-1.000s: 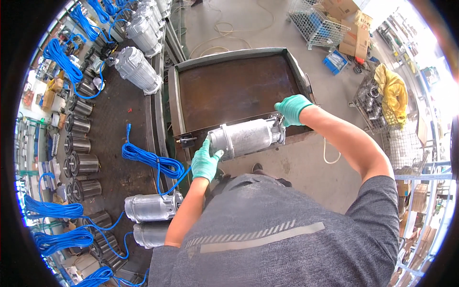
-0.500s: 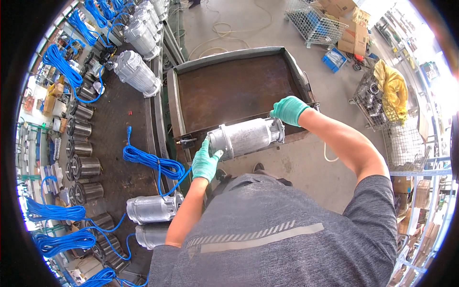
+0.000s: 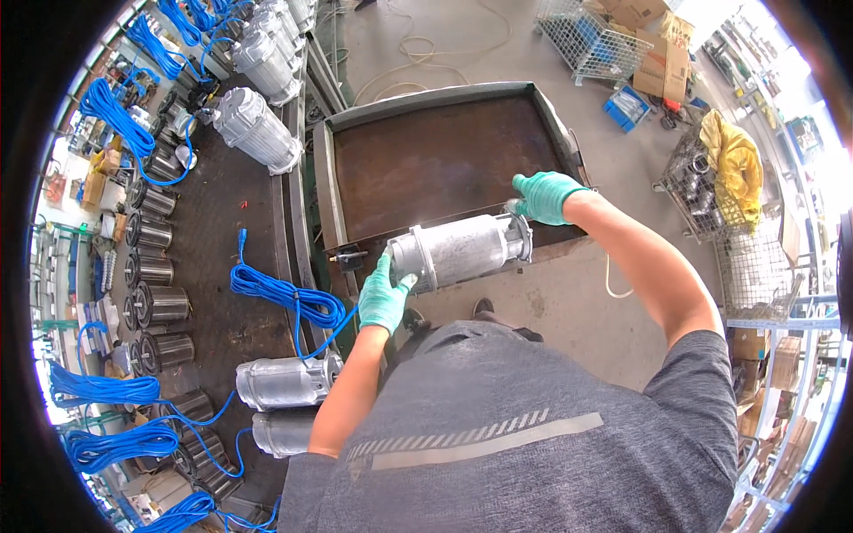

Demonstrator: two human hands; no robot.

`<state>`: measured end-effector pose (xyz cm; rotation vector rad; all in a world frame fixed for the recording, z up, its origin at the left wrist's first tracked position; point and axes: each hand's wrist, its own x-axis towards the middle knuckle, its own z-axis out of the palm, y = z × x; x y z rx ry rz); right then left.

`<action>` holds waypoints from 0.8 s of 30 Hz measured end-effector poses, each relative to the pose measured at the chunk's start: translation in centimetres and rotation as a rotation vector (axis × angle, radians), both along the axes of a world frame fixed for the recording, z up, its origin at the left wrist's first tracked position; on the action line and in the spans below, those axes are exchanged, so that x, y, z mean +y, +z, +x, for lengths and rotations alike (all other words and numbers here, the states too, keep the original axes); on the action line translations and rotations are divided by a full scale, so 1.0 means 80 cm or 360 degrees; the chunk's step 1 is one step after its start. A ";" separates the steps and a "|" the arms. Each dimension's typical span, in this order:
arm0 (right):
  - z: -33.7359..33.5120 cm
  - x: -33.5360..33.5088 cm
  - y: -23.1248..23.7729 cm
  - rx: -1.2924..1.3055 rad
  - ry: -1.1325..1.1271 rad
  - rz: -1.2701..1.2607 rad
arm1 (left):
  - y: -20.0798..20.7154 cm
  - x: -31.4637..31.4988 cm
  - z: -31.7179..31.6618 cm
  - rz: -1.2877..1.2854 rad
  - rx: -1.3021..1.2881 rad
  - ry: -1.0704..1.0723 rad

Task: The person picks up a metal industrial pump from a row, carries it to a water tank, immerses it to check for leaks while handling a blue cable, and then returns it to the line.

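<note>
A silver cylindrical motor housing [image 3: 462, 249] lies on its side across the near edge of a metal tray [image 3: 435, 160] with a brown bottom. My left hand [image 3: 382, 298], in a green glove, grips the housing's left end, with the thumb on the near side and the fingers on the end face. At the housing's right end, by its flanged collar, is my right hand [image 3: 546, 197], also gloved in green. Its fingers are curled in at the collar's upper edge, and a small greyish bit shows at their tips, too small to name.
On the dark bench [image 3: 231, 231] to the left are a coil of blue cable [image 3: 289, 298], more silver housings [image 3: 284, 382] and a row of steel rotor-like cylinders [image 3: 160, 304]. Wire cages [image 3: 595, 44], cartons [image 3: 662, 67] and a blue bin [image 3: 626, 108] stand on the floor to the right.
My right hand has shifted slightly right and its thumb has lifted away from the curled fingers. My left hand and the housing have hardly moved.
</note>
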<state>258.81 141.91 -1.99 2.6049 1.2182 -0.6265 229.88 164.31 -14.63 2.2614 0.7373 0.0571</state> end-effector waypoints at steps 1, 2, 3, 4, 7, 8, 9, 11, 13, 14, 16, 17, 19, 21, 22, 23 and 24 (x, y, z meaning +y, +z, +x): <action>0.006 0.002 -0.014 0.0025 0.0090 -0.0165 | 0.001 -0.001 0.000 -0.0002 -0.0023 -0.0006; 0.007 0.008 -0.016 0.0048 0.0179 -0.0329 | 0.003 -0.001 0.002 0.0006 0.0020 -0.0014; 0.004 0.010 -0.017 0.0055 0.0139 -0.0356 | 0.006 0.000 0.003 0.0014 0.0064 -0.0021; 0.004 0.007 -0.017 0.0067 0.0203 -0.0369 | 0.007 0.000 0.004 0.0022 0.0108 -0.0029; 0.004 0.001 -0.019 0.0109 0.0318 -0.0362 | 0.001 -0.001 0.001 0.0023 0.0030 -0.0038; 0.004 0.002 -0.018 0.0119 0.0292 -0.0333 | -0.001 0.000 0.001 0.0012 0.0017 -0.0035; 0.004 0.003 -0.018 0.0129 0.0266 -0.0304 | -0.003 0.001 0.000 0.0000 0.0003 -0.0031; -0.011 0.008 0.006 0.0115 0.0130 -0.0187 | -0.003 0.001 0.000 -0.0018 0.0011 -0.0027; 0.000 0.011 -0.020 0.0035 0.0259 -0.0349 | 0.001 0.000 0.001 -0.0030 0.0053 -0.0026; 0.002 0.014 -0.024 -0.0005 0.0321 -0.0429 | 0.002 -0.001 0.001 -0.0024 0.0037 -0.0028; 0.004 0.013 -0.030 0.0000 0.0382 -0.0439 | 0.002 -0.002 0.001 -0.0011 0.0008 -0.0032; 0.003 0.011 -0.031 0.0030 0.0294 -0.0359 | 0.001 -0.002 0.001 -0.0006 0.0010 -0.0032; 0.008 0.005 -0.041 0.0121 0.0225 -0.0206 | -0.001 -0.001 0.001 0.0003 0.0015 -0.0034; 0.011 -0.003 -0.050 0.0170 0.0169 0.0025 | -0.002 0.000 0.000 -0.0015 0.0000 -0.0033; 0.013 -0.006 -0.055 0.0194 0.0141 0.0140 | -0.003 0.000 0.000 -0.0024 -0.0007 -0.0033; 0.012 -0.004 -0.054 0.0182 0.0108 0.0108 | -0.003 -0.001 0.000 -0.0005 0.0011 -0.0024; 0.011 -0.001 -0.054 0.0169 0.0075 0.0077 | -0.004 -0.002 0.000 0.0014 0.0030 -0.0016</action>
